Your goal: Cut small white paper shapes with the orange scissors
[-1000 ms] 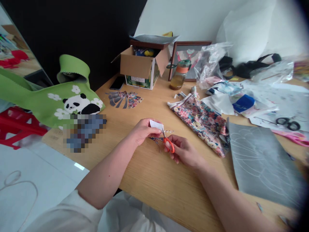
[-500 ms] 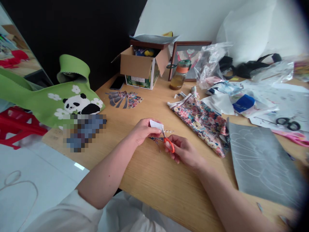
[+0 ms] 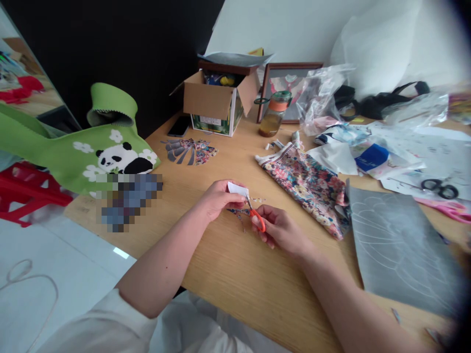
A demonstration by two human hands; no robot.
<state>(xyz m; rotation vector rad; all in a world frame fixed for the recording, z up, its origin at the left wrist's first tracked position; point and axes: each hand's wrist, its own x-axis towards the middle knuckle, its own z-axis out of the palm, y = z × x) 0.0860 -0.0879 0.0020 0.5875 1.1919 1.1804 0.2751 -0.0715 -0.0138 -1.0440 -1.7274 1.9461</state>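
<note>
My left hand [image 3: 217, 198] pinches a small white-backed piece of fabric [image 3: 237, 189] just above the wooden table [image 3: 228, 264]. My right hand [image 3: 281, 230] is closed round small orange-handled scissors [image 3: 256, 219], whose blades point up into the edge of that piece. A few thin offcuts [image 3: 237, 212] lie on the table under the two hands. Both hands are close together near the middle of the table.
Floral fabric [image 3: 307, 184] lies right of the hands, a grey traced sheet [image 3: 399, 250] further right. At the back stand a cardboard box [image 3: 215, 103], a jar [image 3: 274, 113], a picture frame [image 3: 290, 81], plastic bags and black scissors [image 3: 439, 187]. A green panda bag [image 3: 103, 152] sits left, cut pieces [image 3: 189, 149] near it.
Almost nothing has moved; my right hand with the scissors has shifted very slightly against the held piece.
</note>
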